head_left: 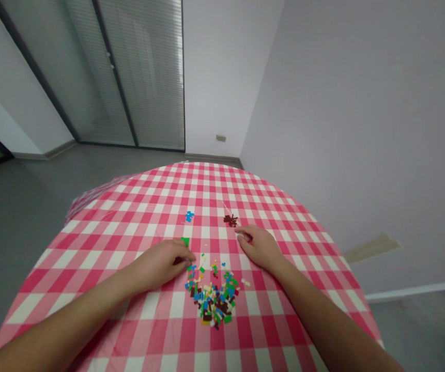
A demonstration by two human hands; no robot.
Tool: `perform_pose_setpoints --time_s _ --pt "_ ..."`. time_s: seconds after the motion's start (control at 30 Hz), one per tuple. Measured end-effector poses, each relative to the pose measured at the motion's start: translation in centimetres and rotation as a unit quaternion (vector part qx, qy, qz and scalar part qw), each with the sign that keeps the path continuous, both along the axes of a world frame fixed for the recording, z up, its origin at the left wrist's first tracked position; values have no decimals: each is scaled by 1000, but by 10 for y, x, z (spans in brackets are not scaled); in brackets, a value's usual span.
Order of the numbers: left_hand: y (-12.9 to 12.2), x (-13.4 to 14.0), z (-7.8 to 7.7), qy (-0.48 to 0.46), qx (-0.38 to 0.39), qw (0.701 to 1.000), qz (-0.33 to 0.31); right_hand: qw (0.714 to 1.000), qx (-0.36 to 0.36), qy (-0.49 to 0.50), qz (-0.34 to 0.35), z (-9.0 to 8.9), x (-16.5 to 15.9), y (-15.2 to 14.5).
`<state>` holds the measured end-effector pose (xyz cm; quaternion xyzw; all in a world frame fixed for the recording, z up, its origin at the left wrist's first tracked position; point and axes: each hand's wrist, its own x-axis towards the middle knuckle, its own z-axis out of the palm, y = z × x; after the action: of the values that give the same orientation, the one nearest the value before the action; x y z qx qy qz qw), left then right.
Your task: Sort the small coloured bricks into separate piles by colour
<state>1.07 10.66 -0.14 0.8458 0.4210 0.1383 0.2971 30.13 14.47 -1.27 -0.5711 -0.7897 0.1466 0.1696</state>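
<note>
A mixed pile of small toy building bricks [216,299] in green, blue, brown, white, yellow and red lies on the checked tablecloth between my forearms. At the pile's upper left edge is my left hand [164,263], its fingers curled and thumb and forefinger closed together; whatever they hold is hidden. A green brick piece [185,241] shows just beyond its knuckles. My right hand [259,247] rests beside a small heap of dark brown bricks [230,220], forefinger and thumb slightly apart, with nothing visible between them. Farther out on the left sits a small cluster of blue bricks [189,216].
A red and white checked tablecloth [214,186] covers the rounded table. Beyond it stand a glass partition with blinds [148,77] and a pale wall [362,119] on the right. A wall socket [221,138] is low at the back.
</note>
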Motion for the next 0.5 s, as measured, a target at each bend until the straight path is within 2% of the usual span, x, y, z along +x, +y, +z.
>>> perform_pose_setpoints --time_s 0.17,0.3,0.4,0.5 --pt "-1 1 1 -18 -1 999 36 1000 7 6 2 -3 2 0" --pt "3 -3 2 -90 -2 988 123 1000 8 3 4 -3 2 1" --pt "11 -11 5 -169 -24 961 217 1000 4 3 4 -2 1 0" --pt "21 -20 7 -259 -56 915 305 1000 -1 1 3 0 1 0"
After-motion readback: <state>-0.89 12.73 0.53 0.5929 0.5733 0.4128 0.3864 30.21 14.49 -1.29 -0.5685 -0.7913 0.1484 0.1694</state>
